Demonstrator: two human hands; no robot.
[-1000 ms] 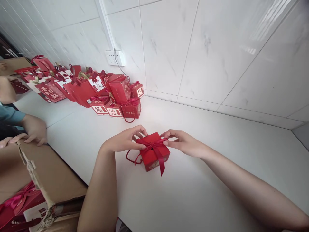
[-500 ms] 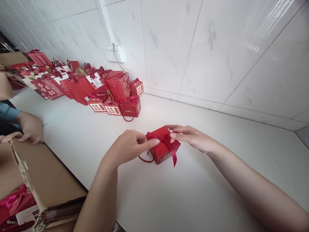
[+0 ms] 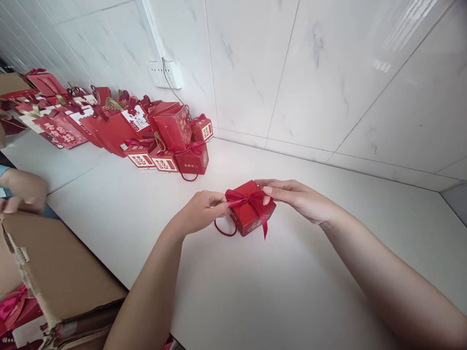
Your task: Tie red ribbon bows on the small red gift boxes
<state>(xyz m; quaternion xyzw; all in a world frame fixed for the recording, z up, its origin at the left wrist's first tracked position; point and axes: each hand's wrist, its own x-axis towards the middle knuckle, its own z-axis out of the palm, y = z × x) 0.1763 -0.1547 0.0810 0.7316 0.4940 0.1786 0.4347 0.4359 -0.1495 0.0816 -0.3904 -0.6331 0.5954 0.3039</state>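
Note:
A small red gift box (image 3: 251, 214) sits on the white table, its top tied with a dark red ribbon bow (image 3: 250, 198). My left hand (image 3: 204, 210) is at the box's left side, thumb and fingers pinched on the left part of the ribbon. At the upper right corner, my right hand (image 3: 294, 198) has its thumb and fingers closed on the right loop of the bow, other fingers behind the box. One ribbon tail hangs down the front side. A red cord handle (image 3: 226, 234) loops out onto the table at the left.
Red gift boxes (image 3: 164, 160) and red gift bags (image 3: 113, 129) line the tiled wall at left. A cardboard carton (image 3: 62, 262) holding more red boxes stands at the lower left, a co-worker's hands (image 3: 25, 194) by it. A wall socket (image 3: 166, 74) has a cable.
My left thumb has come off the middle of the bow, and the left hand now pinches the ribbon at the left edge. The right hand stays at the bow. The view has shifted slightly.

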